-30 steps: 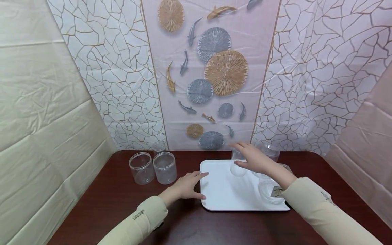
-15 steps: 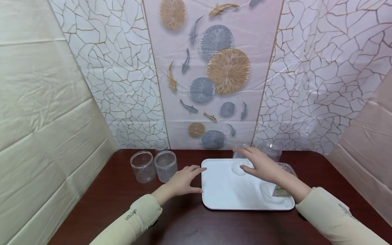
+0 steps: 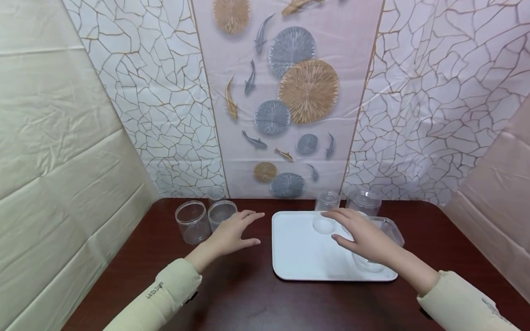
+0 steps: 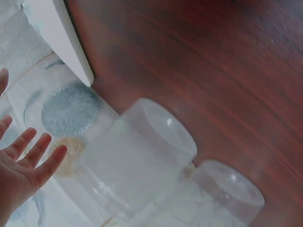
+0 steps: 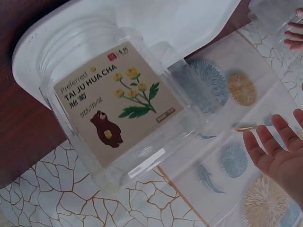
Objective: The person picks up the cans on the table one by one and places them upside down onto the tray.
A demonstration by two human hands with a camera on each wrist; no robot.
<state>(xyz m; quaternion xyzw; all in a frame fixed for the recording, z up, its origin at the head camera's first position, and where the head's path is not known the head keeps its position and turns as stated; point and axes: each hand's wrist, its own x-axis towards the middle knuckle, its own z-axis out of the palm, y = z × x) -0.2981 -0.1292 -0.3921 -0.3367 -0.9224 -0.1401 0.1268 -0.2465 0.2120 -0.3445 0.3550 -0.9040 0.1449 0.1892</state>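
Note:
My left hand (image 3: 232,234) hovers left of the white tray (image 3: 296,250) with fingers spread, holding nothing. Just behind it, two clear jars (image 3: 192,225) with wide mouths stand on the table, and a smaller clear jar (image 3: 216,194) is farther back. Over the tray's right part is my right hand (image 3: 366,234), its fingers extended and nothing in its grasp. Beside it, a clear square jar (image 5: 52,75) carries a beige chrysanthemum tea label (image 5: 123,101) with a bear. Its threaded neck is down against the tray. The right forearm partly hides this jar in the head view.
A clear jar (image 3: 328,201) and a wider clear jar (image 3: 363,202) stand toward the tray's back right. The table (image 3: 248,303) is dark red-brown wood. Behind it hangs a patterned cloth (image 3: 306,92), and a beige cloth (image 3: 62,161) borders the left side.
My left hand has moved left, away from the tray's left edge. My right hand has shifted slightly right and toward me. The jars and tray stay in place.

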